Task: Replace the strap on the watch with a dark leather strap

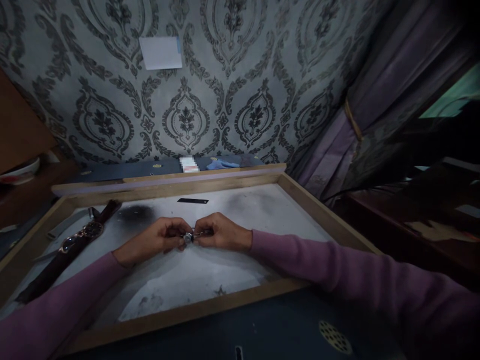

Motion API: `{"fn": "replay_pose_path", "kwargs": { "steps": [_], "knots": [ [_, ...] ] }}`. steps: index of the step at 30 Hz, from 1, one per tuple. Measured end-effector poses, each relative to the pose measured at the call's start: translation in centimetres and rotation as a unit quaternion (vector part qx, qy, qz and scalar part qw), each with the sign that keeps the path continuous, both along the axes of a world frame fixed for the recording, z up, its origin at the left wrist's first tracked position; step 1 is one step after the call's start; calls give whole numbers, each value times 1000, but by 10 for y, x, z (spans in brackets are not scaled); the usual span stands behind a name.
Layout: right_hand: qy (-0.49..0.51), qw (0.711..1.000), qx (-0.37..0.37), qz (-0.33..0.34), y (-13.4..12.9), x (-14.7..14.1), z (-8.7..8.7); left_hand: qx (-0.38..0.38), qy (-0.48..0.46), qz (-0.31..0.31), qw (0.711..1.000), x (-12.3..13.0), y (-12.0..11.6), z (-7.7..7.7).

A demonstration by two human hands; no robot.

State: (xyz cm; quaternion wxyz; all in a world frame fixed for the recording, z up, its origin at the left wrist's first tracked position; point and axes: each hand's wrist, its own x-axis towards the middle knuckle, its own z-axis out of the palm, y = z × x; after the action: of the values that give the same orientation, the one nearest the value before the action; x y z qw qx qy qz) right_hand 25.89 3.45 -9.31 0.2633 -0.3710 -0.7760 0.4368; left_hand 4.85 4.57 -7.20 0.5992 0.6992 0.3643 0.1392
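My left hand (167, 237) is closed, its thumb and fingers pinching a small silvery round piece (188, 238) with a dark edge. Against its other side, the fingers of my right hand (217, 232) are pinched on a thin metallic piece (203, 233), mostly hidden in the grip. Both hands meet low over the white-bottomed wooden tray (168, 186). Left of them lie two wristwatches: one with a brown strap and round dial (92, 229), the other with its dial (69, 244) closer to me. Behind my hands rests a flat black strip (192, 201).
Raised wooden edges frame the tray, which sits on a dark patterned cloth (270, 325). Beyond its far rim are a small white box (189, 164) and a blue cloth (223, 164). A purple curtain (330, 155) hangs at right; a bowl (20, 171) stands far left.
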Motion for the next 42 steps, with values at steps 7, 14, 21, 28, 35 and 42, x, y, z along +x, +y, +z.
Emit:
{"fn": "replay_pose_path", "kwargs": {
  "steps": [7,14,21,28,35,42],
  "knots": [
    [-40,995,86,-18,-6,-4,7,-3,-52,-8,999,4,-3,-3],
    [-62,991,120,-26,-7,-5,6,40,-30,10,999,8,-4,-3],
    [-3,999,54,3,-5,-4,3,41,-37,-8,998,4,-1,-3],
    [42,999,4,9,-3,-3,3,49,-37,-9,998,3,-1,-2],
    [27,1000,10,12,-4,-3,2,62,-40,-5,997,3,1,-4],
    [-9,999,42,15,-4,-2,5,86,-36,6,996,3,2,-5]
  ]
}}
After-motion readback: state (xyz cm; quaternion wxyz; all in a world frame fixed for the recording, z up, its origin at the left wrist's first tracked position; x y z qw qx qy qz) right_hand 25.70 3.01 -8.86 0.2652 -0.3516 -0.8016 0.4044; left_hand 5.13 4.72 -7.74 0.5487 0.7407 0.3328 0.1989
